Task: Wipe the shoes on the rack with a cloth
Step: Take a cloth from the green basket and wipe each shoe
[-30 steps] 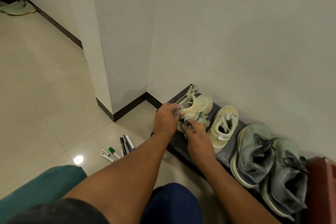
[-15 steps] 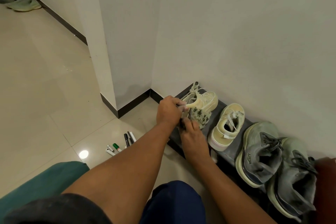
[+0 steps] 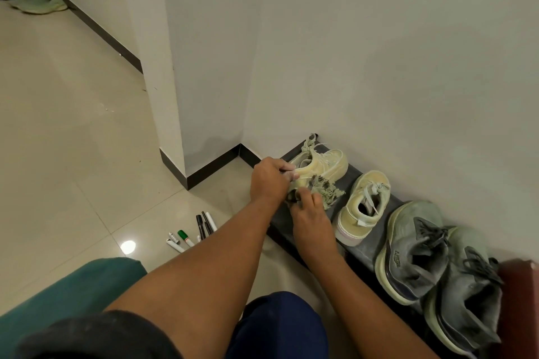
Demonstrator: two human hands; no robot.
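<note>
Cloth point(image 3: 328, 194) shifted rightward; left hand point(image 3: 269, 181) grips shoe point(image 3: 323, 167), right hand point(image 3: 309, 220) grips cloth.

Shoes point(image 3: 363, 207) on rack point(image 3: 347, 181); markers point(image 3: 192, 230) left.

The cloth point(image 3: 328, 191) is frayed, ragged fabric, and the pale shoe point(image 3: 323, 165) against it looks like matt canvas with woven laces. The grey shoes point(image 3: 414, 245) at the rack's right end look dusty and dull, the rack point(image 3: 347, 181) itself dark and matt. The floor tiles point(image 3: 73, 154) are smooth and glossy.
</note>
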